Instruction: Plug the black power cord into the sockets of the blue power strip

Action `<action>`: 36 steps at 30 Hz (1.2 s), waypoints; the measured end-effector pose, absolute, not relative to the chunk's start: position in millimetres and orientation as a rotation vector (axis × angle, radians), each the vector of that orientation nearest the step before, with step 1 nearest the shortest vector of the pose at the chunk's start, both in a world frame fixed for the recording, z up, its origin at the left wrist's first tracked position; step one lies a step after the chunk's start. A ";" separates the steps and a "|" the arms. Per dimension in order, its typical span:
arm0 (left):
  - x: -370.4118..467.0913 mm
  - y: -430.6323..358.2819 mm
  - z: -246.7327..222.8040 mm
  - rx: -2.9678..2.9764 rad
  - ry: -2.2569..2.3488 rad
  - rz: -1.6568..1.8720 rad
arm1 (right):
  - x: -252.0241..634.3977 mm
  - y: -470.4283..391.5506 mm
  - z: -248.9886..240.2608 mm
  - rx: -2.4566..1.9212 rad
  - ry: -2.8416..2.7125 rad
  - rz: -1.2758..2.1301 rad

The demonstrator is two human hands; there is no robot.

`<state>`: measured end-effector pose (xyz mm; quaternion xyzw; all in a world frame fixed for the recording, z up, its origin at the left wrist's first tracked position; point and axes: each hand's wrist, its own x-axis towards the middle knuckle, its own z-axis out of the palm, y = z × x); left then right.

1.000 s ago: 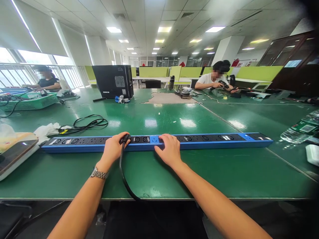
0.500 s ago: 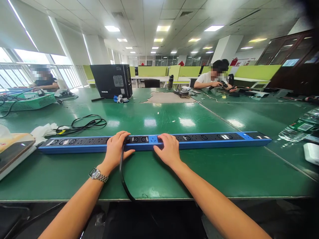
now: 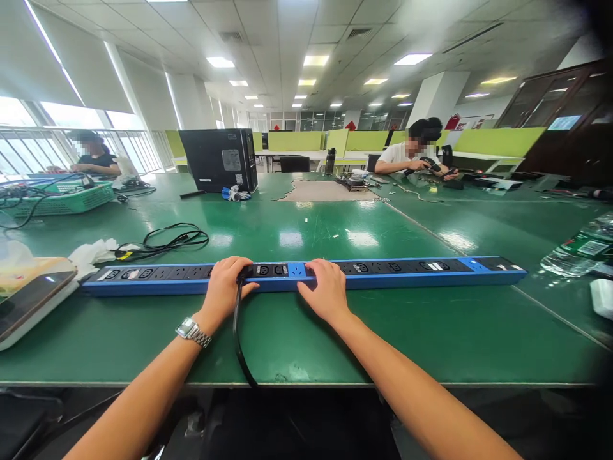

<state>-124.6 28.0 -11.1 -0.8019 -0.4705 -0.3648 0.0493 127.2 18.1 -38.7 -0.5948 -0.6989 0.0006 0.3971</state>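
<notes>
A long blue and black power strip point(image 3: 412, 275) lies crosswise on the green table point(image 3: 297, 338). My left hand point(image 3: 225, 281) grips it left of the middle, with fingers over the top and thumb along the front edge. A black plug point(image 3: 245, 273) stands at the strip beside my left fingertips, and its cable point(image 3: 236, 326) hangs down over the table's front edge. My right hand point(image 3: 328, 284) holds the strip just right of a blue socket point(image 3: 297, 270), fingers on top and thumb at the front side.
A phone point(image 3: 33, 297) and crumpled tissue lie at the left, near a coiled black cable point(image 3: 177, 237). Farther back stand a green basket point(image 3: 81, 197) and a black computer case point(image 3: 215, 160). A plastic bottle point(image 3: 584, 246) lies at the right. Two people sit across the table.
The whole view has shifted slightly, moving most things a little to the right in the picture. Both hands keep their hold on the strip.
</notes>
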 end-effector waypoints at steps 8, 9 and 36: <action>-129.7 31.2 -18.0 -2.408 -1.565 -1.251 | 127.2 18.5 -41.0 -1.480 -1.770 -0.042; -128.9 31.9 -18.3 -2.404 -1.596 -1.241 | 127.2 18.7 -41.4 -1.475 -1.769 -0.045; -15.3 45.2 6.3 -2.495 -1.823 -1.085 | 124.0 16.2 -34.1 -1.449 -1.705 -0.032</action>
